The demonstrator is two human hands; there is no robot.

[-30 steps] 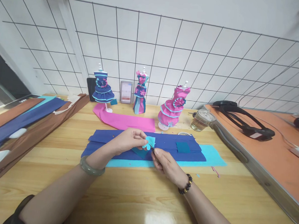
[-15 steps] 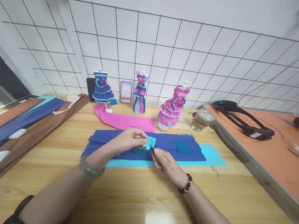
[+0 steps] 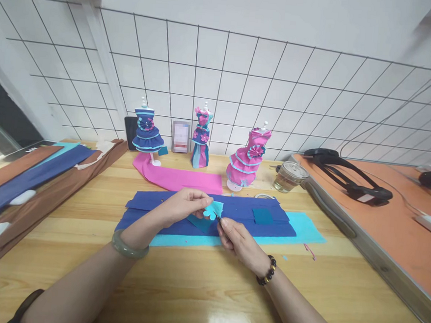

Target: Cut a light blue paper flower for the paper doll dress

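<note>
A small piece of light turquoise crepe paper (image 3: 212, 210), partly cut into rounded petal lobes, is pinched between the thumb and fingers of my left hand (image 3: 188, 204). My right hand (image 3: 237, 237) is closed around small dark scissors (image 3: 218, 219), whose tips touch the paper's lower right; most of the tool is hidden in the fingers. Both hands are above a folded dark blue crepe paper strip (image 3: 175, 215), which lies over a longer turquoise strip (image 3: 308, 228). A teal square (image 3: 263, 216) rests on the blue strip, and another teal piece (image 3: 201, 223) lies under the hands.
Behind stand a blue-dressed mannequin (image 3: 148, 134), a multicoloured one (image 3: 201, 141) and a pink one (image 3: 245, 158). A pink strip (image 3: 184, 179) lies before them. At right are a lidded glass (image 3: 290, 177) and a black headset (image 3: 350, 178); brown paper (image 3: 70, 181) lies at left.
The turquoise paper has been turned slightly in my left fingers, and its lobed edge shows more fully. The whole view has tilted up a little. Both hands keep their hold.
</note>
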